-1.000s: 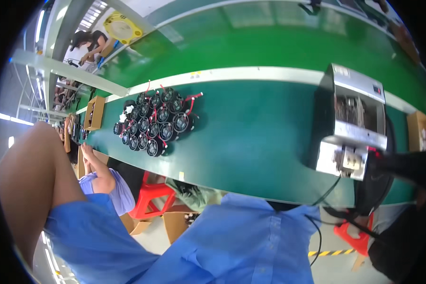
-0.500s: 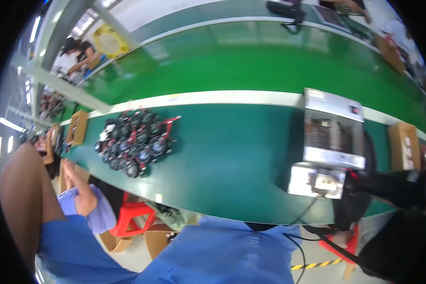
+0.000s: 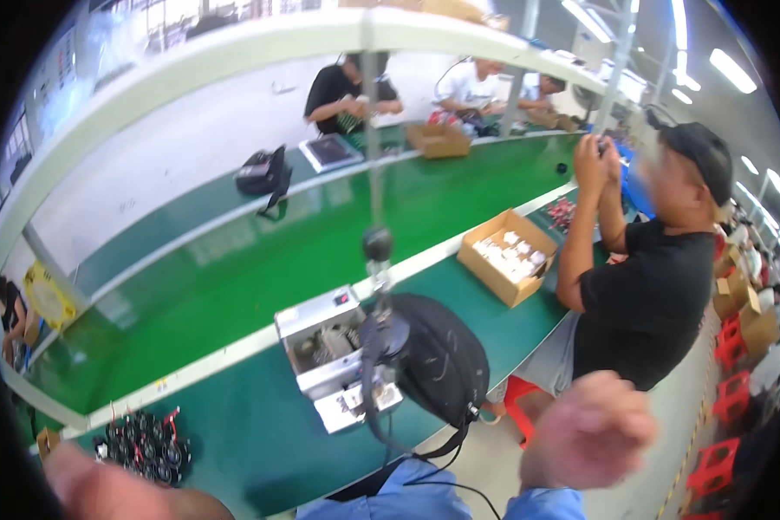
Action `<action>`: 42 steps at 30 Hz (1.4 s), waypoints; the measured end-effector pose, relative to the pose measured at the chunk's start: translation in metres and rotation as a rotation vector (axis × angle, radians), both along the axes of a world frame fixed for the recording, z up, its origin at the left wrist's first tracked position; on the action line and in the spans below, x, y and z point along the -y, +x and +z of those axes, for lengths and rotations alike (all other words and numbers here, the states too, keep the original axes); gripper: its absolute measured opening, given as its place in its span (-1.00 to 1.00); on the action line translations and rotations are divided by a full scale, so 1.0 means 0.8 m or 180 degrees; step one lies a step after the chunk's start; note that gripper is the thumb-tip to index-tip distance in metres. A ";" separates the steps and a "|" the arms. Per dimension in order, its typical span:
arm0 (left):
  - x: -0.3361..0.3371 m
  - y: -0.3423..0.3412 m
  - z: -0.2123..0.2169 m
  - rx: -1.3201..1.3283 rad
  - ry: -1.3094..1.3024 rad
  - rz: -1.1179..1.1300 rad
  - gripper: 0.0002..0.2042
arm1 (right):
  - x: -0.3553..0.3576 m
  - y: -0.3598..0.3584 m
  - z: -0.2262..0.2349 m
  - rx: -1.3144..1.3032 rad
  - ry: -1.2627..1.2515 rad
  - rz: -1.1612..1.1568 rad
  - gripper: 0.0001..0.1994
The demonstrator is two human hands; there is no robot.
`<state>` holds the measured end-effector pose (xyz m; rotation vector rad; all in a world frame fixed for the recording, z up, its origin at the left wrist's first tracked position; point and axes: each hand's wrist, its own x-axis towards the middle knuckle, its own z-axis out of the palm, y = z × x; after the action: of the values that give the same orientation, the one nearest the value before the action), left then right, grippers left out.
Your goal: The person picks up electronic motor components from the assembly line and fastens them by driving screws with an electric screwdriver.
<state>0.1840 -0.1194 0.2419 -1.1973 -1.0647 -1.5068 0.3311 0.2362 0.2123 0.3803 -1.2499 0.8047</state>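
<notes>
My left hand (image 3: 104, 490) is at the lower left edge, beside a heap of small round black parts with red wires (image 3: 143, 446) on the green bench. Motion blurs it, and its fingers cannot be made out. Raised at the lower right, in front of the bench edge, my right hand (image 3: 594, 431) is somewhat blurred. Its fingers look curled in, with nothing visible in them. Neither hand touches the bench. Between them stands a silver metal box-shaped machine (image 3: 321, 338) with a small bright plate (image 3: 355, 406) at its front.
A black backpack (image 3: 438, 355) and an upright black stand (image 3: 380, 286) are next to the machine. Farther right, a cardboard box (image 3: 507, 260) holds white parts. A co-worker in black (image 3: 654, 277) stands beyond it with both hands raised. More people sit across the green bench (image 3: 234, 295).
The view has swung right, bringing the co-worker into sight and moving the machine and heap leftward. My left arm has dropped from its raised place at the left; my right hand has come into view.
</notes>
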 end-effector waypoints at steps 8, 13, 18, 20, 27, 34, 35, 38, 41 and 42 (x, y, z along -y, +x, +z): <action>-0.129 -0.119 -0.169 0.2670 -0.0395 -0.0408 -0.85 | -0.076 -0.094 -0.037 0.0737 0.0206 -0.1292 -0.79; -0.126 -0.171 -0.240 0.3699 -0.0339 -0.0307 -0.80 | -0.172 -0.138 -0.150 0.2082 -0.1640 -0.0314 -0.62; -0.125 -0.198 -0.286 0.4307 -0.0083 -0.0065 -0.78 | -0.219 -0.188 -0.222 0.3357 -0.1382 0.0025 -0.60; -0.124 -0.206 -0.289 0.4322 0.0103 -0.0006 -0.78 | -0.229 -0.215 -0.223 0.3893 -0.0634 -0.0202 -0.57; -0.148 -0.209 -0.299 0.4405 0.0123 0.0143 -0.78 | -0.234 -0.268 -0.273 0.3425 -0.1315 0.0487 -0.72; -0.124 -0.227 -0.334 0.3989 -0.0275 -0.0062 -0.83 | -0.205 -0.270 -0.256 0.3490 -0.1290 -0.0446 -0.74; -0.126 -0.226 -0.334 0.3990 -0.0265 -0.0047 -0.83 | -0.203 -0.272 -0.255 0.3494 -0.1281 -0.0431 -0.74; -0.131 -0.226 -0.328 0.3816 -0.0026 0.0096 -0.80 | -0.200 -0.274 -0.253 0.3450 -0.1425 -0.0561 -0.74; -0.136 -0.228 -0.319 0.4255 0.0036 0.0198 -0.77 | -0.211 -0.275 -0.255 0.3750 -0.1190 -0.0497 -0.74; -0.136 -0.229 -0.310 0.4457 -0.0092 0.0228 -0.77 | -0.215 -0.273 -0.250 0.4007 -0.0981 -0.0492 -0.74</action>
<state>0.0006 -0.0102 -0.0058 0.0919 -1.9295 -2.2644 0.1127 0.4080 0.0123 -0.5876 -2.2151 1.1176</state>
